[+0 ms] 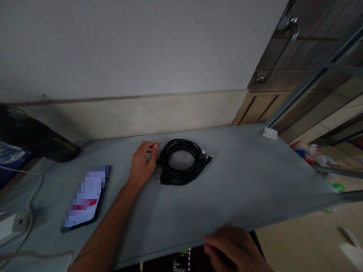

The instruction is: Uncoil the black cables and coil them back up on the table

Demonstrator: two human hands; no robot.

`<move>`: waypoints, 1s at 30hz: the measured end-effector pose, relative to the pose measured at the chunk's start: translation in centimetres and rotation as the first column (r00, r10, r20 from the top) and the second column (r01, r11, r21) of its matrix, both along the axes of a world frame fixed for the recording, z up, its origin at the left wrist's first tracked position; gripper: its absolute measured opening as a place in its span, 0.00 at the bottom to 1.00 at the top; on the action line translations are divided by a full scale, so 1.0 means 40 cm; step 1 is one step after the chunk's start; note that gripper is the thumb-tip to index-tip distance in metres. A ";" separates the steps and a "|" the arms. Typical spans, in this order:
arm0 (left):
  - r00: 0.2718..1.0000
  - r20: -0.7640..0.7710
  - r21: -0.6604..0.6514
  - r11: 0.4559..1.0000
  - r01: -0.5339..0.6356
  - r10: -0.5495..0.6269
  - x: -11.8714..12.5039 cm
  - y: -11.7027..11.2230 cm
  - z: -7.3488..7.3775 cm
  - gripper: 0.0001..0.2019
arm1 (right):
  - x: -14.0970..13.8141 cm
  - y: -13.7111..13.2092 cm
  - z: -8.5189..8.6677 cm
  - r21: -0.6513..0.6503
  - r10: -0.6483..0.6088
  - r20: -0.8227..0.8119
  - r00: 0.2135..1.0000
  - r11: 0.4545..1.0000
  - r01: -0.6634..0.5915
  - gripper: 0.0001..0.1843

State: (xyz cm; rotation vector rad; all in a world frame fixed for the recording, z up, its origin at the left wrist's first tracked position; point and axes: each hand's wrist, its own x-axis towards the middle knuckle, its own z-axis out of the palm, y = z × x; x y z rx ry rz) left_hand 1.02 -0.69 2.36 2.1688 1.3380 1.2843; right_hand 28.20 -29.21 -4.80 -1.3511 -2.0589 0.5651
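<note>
A coil of black cable (184, 180) lies flat on the grey tabletop, with plug ends at its right side and lower left. My left hand (142, 160) is just left of the coil, its fingers loosely bent and its thumb apart from them. Nothing shows in its grasp, though whether the fingertips touch the cable I cannot tell. Blurred by motion, my right hand (234, 247) is at the table's front edge, away from the coil. Its fingers are partly hidden, and no held object can be made out.
A phone with a lit screen (86, 198) lies left of my left forearm. Farther left are a black cylindrical object (36, 134), a white power strip (13, 226) and pale cords. A crumpled white piece (270, 133) sits at the far right corner, near a metal frame (302, 90).
</note>
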 end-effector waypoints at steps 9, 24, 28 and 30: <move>0.995 -0.054 -0.061 0.995 0.083 -0.086 -0.003 0.006 -0.008 0.19 | -0.067 0.505 0.158 0.310 0.109 0.448 0.887 0.912 -0.269 0.46; 0.994 -0.049 -0.016 0.995 0.098 -0.098 -0.006 0.008 -0.015 0.20 | 0.245 0.557 0.124 0.402 -0.042 0.576 0.816 0.884 -0.238 0.37; 0.994 -0.055 -0.016 0.996 0.090 -0.091 -0.004 0.008 -0.014 0.21 | 0.358 0.590 0.129 0.405 -0.129 0.548 0.827 0.905 -0.127 0.39; 0.995 -0.059 -0.023 0.997 0.077 -0.078 -0.003 0.007 -0.012 0.21 | 0.383 0.596 0.123 0.432 -0.218 0.514 0.830 0.901 -0.030 0.40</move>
